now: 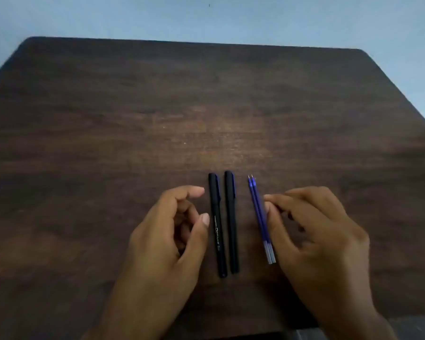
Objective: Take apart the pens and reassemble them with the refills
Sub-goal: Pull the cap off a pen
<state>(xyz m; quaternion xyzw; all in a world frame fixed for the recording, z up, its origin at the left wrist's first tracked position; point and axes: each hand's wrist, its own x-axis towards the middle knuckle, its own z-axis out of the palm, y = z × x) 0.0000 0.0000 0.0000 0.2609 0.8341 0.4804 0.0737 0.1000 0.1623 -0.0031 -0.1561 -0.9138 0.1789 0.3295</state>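
**Ana:** Pens first, and I count two: a left black pen [217,224] with pale lettering down its barrel, and a right black pen [231,222] just beside it, a thin gap between them. Both are capped and whole.

**Ben:** And two blue refills [261,218], pressed side by side so they nearly read as one. Two hands, one wooden table [157,106], pale blue wall [206,18] behind it.

**Ana:** Everything lies flat on the near middle of the table, between the hands. What can't you make out?

**Ben:** The lettering on the left pen is too blurred to read. The right pen shows no print that I can see. The wrists run off the bottom edge, and so does the table's near side.

**Ana:** Directions, then. All four lie lengthwise away from the person, caps at the far end. The refills have their fine metal tips at the far end too, pale grey ends nearest the person, and they lean slightly, far ends tipped left.

**Ben:** Left hand [167,231] now: loosely curled, thumb and forefinger apart, close beside the left pen and gripping nothing.

**Ana:** Right hand [314,229] sits at the right of the refills, fingers gathered and bent, fingertips [270,200] at the refills' edge. Whether they touch or merely hover alongside, I cannot tell. Nothing is lifted.
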